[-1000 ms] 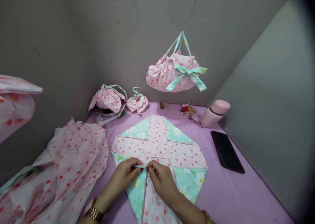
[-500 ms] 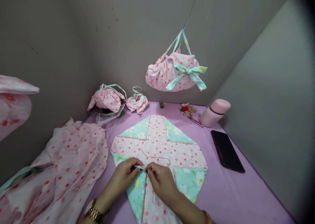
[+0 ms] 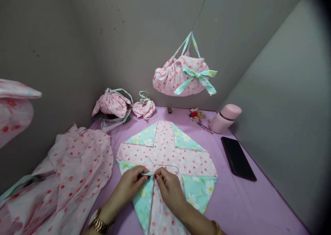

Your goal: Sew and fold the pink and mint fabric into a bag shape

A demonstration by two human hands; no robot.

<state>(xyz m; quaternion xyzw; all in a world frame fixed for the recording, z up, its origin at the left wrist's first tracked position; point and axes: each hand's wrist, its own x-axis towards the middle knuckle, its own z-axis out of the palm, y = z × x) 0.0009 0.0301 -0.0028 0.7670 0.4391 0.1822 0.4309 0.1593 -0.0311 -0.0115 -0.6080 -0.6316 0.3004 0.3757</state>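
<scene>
A flat round fabric piece (image 3: 168, 149), pink with red flowers and mint green corner panels, lies on the purple table (image 3: 248, 204). My left hand (image 3: 131, 183) and my right hand (image 3: 169, 188) meet at its near middle. Both pinch a thin mint strip (image 3: 147, 174) at the fabric's fold, fingertips almost touching. A thin cord (image 3: 162, 165) curves across the fabric just beyond my right hand. A gold watch (image 3: 99, 224) sits on my left wrist.
A finished pink pouch with a mint bow (image 3: 184, 77) hangs above the table. Two smaller pouches (image 3: 112, 104) (image 3: 144, 108) sit by the back wall. Loose pink fabric (image 3: 69, 173) lies at left. A black phone (image 3: 238, 158), a pink bottle (image 3: 224, 118), scissors (image 3: 204, 126) and beads (image 3: 198, 114) lie at right.
</scene>
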